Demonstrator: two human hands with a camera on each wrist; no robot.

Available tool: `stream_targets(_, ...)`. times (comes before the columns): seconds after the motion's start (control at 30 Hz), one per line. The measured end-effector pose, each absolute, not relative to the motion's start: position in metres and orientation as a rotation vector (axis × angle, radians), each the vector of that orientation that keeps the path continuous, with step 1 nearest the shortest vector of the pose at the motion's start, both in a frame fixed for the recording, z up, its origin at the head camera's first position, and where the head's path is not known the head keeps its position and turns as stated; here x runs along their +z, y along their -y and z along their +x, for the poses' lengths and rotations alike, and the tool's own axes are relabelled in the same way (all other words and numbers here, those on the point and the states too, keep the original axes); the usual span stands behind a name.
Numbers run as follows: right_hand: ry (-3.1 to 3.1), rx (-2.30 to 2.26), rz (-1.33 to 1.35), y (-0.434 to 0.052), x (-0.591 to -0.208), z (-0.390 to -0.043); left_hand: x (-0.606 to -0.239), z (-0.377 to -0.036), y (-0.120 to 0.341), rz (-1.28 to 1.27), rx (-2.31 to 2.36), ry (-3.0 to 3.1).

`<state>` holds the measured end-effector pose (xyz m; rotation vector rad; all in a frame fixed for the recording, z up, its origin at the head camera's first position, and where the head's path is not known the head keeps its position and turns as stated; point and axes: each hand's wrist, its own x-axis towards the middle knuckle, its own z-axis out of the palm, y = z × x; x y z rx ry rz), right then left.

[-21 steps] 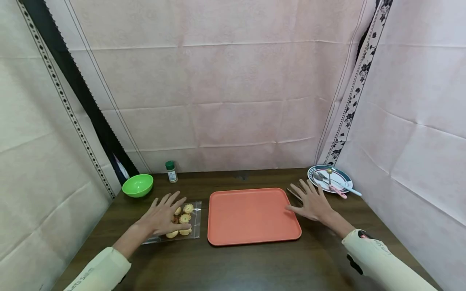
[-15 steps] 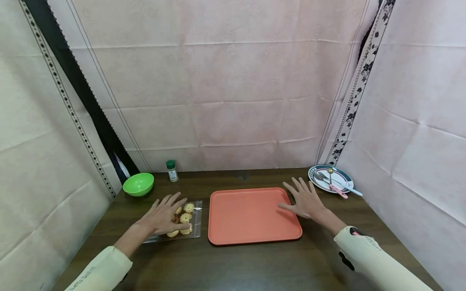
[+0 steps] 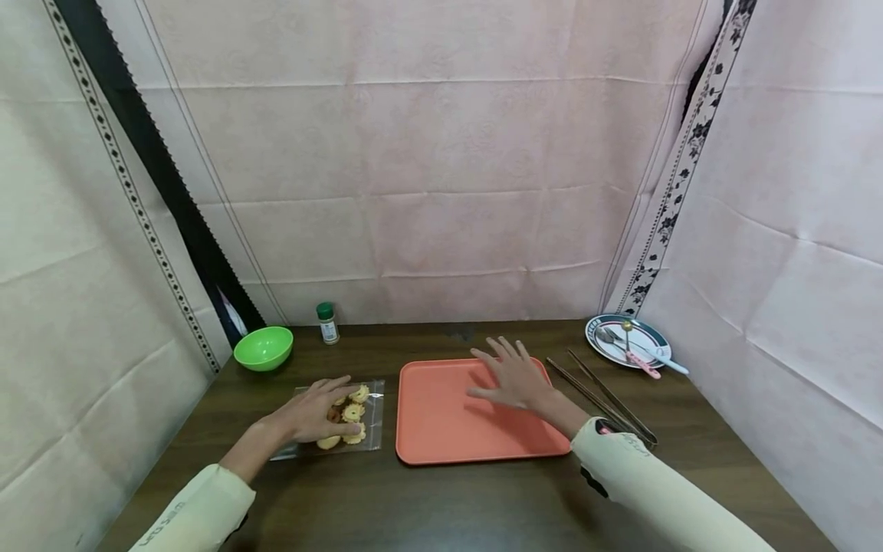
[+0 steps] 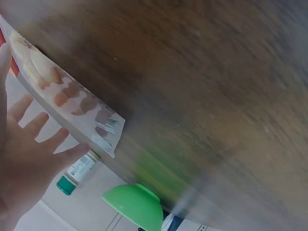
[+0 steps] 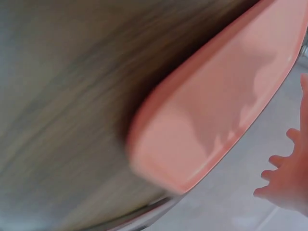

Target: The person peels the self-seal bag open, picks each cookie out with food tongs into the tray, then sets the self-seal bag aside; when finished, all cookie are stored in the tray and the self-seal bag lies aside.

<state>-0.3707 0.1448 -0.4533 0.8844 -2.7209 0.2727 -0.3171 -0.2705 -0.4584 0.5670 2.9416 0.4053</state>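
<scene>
Cookies (image 3: 353, 413) lie in a clear bag (image 3: 375, 429) between the left edge of the tabletop (image 3: 414, 506) and a coral tray (image 3: 434, 418). Most of the change is in the right hand (image 3: 513, 379): it has swept left from the tray's right edge and now hangs over the tray, fingers spread, its shadow below. That uncovers the tongs (image 3: 610, 394) just beyond that edge, unheld. The left hand (image 3: 313, 410) has barely shifted; it hangs above the bag, its fingers spread, with a gap below them in the left wrist view. Neither of the 2 hands grips anything, so I judge the work to be at a positioning stage.

For room, the widest strip of wood runs along the tabletop's near edge. Sideways is tighter: only a narrow gap parts bag and tray. A green bowl (image 3: 264, 349) takes the far-left corner, with a bottle (image 3: 328, 331) beside it at the far edge; a plate (image 3: 592, 335) with utensils (image 3: 669, 363) takes the far-right corner, near the tongs. Cloth (image 3: 448, 192) rises behind the far edge.
</scene>
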Motion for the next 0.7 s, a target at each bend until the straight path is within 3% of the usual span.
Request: stream_targets(0.7, 2.779, 0.376, 1.246, -0.02, -0.447, -0.375, -0.463, -0.317, 0.279, 0.494, 0.531, -2.841)
